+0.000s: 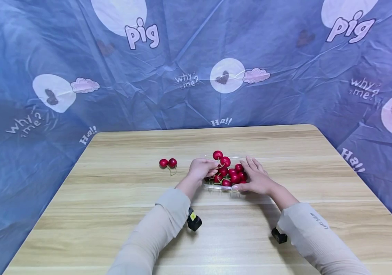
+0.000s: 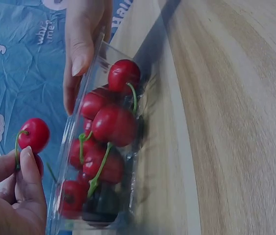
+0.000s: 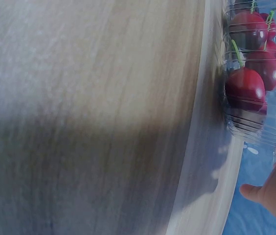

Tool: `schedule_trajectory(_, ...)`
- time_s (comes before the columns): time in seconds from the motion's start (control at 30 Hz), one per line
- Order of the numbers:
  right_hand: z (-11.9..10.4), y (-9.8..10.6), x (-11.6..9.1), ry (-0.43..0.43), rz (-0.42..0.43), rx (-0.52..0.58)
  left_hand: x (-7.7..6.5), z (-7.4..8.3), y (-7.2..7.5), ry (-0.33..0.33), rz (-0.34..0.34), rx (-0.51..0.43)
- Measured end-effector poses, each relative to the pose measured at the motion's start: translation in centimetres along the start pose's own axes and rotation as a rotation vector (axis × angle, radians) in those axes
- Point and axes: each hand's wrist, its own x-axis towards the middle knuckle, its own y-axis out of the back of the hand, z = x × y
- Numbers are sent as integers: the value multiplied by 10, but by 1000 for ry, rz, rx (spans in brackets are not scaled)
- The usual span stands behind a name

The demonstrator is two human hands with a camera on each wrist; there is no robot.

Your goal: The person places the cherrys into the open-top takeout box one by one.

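Observation:
My left hand [image 1: 200, 169] pinches the green stems of a pair of cherries [image 1: 225, 161] between thumb and fingertips. In the left wrist view one held cherry [image 2: 35, 134] shows whole, the other partly behind the fingers. Just under the pair stands a clear plastic box [image 1: 217, 187] with several red cherries [image 1: 235, 178] in it, green stems among them. At the box's right end my right hand [image 1: 258, 181] spreads its fingers and thumb along the rim. The right wrist view has its thumb [image 3: 251, 192] sticking out straight, beside the box's end.
Left of the box, another pair of cherries [image 1: 172, 163] lies on the wooden table [image 1: 120, 214], its stems toward me. A blue printed cloth [image 1: 168, 103] hangs behind the table's far edge. Black wrist cameras [image 1: 194, 220] hang below both sleeves.

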Motion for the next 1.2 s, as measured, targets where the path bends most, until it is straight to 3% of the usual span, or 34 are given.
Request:
schedule_trajectory(0.53, -2, 2, 1, -10, -7, 7, 7, -6, -24, 36, 98, 77)
schedule_trajectory(1.2, -5, 0, 9, -19, 11, -2, 14, -5, -23, 74, -39, 133)
